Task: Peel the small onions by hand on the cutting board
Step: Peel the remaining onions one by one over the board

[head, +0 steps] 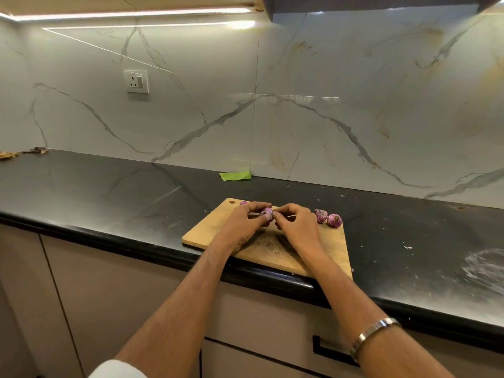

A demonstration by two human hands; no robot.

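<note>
both hands (246,221) (296,223) pinching one onion (266,213) over cutting board (331,241), two onions (328,218) beside.

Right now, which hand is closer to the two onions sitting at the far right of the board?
Right. The right hand is just left of the two onions; the left hand is farther left, holding another onion.

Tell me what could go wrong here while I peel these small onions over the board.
The cutting board overhangs the counter edge, so pressing down near that corner could tip it. Two loose onions sit by the board's right edge and might roll off. The onion pinched between left hand and right hand could slip.
</note>
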